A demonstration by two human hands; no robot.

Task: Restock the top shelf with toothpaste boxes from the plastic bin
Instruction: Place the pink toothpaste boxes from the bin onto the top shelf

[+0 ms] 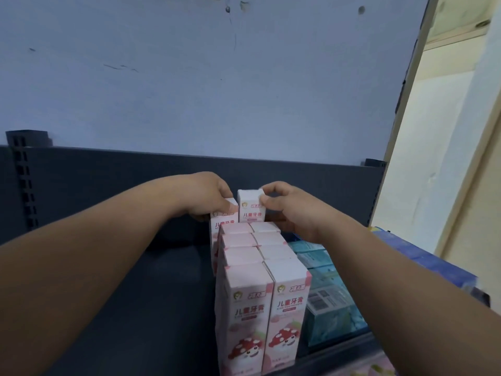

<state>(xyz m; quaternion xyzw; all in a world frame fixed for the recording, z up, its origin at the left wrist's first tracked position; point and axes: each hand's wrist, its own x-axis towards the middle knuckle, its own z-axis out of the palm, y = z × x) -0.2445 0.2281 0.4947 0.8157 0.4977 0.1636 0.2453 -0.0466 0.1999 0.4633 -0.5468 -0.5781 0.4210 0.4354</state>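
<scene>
Step in hand: placing stock at the rear of the dark grey metal top shelf (pixel 135 294).

Left hand (pixel 208 196): fingers curled over the top of the left toothpaste box (pixel 222 222), pink-and-white cardboard, upright.

Right hand (pixel 290 213): thumb and fingers pinching the top of the right toothpaste box (pixel 250 210), same kind, touching the first.

Both stand behind the double row of matching boxes (pixel 260 256).

Teal cartons (pixel 325 299) lie just right of the row.

Next move, judged: seat both flush and square to the row, then let go.

Hidden: both box bases, so seating cannot be told. The plastic bin is out of view.

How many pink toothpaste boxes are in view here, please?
10: eight boxes in two files of four, plus a box in the right hand and another in the left hand at the back; others may be hidden.
</scene>
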